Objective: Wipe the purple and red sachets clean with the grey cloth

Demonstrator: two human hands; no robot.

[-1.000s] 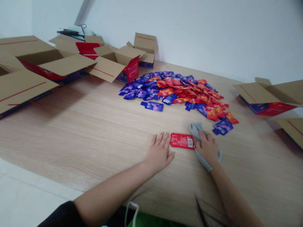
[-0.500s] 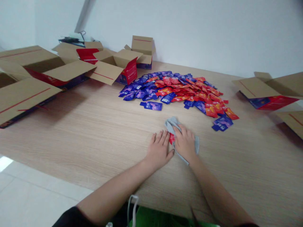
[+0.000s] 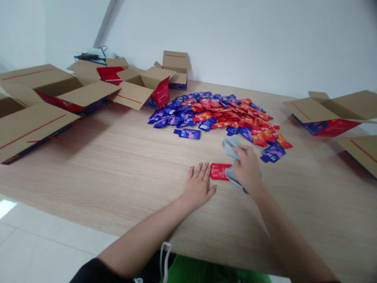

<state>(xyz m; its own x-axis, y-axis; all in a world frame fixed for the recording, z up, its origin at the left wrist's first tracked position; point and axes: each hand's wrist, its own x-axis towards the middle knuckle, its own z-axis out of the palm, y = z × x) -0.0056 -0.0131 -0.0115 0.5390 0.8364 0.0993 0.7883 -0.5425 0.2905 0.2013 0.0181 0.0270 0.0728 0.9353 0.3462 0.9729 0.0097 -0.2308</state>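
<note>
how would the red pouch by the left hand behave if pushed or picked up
The red pouch would probably slide rather than roll or tip, as it lies flat on the table. It looks thin beside the left hand, so it is likely light. How full it is cannot be seen, so stiffness is hard to tell.

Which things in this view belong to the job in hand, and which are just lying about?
In use:
Red pouch, flat on the wood-grain table, left hand at its left end
Grey-blue cloth, in the right hand

Lying about:
Pile of purple and red-orange pouches, probably related but untouched
Open cardboard boxes, left and right
Items behind the left boxes, unclear
</note>
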